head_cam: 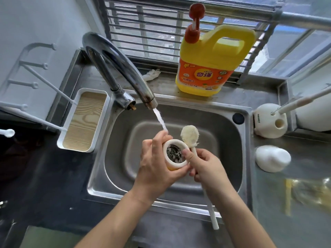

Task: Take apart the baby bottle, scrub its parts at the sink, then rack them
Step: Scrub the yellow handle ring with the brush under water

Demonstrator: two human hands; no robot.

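White-rimmed bottle part [176, 141] sits in the curled fingers of the left hand [154, 163], over the middle of the sink [223, 140]. At its 3 o'clock the right hand [206, 165] grips the handle of the brush [189, 134], and the brush head stands just beside the rim at 1 o'clock.

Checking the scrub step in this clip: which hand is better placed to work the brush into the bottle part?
Right. The right hand grips the brush, its head beside the rim of the bottle part; the left hand holds that part over the sink.
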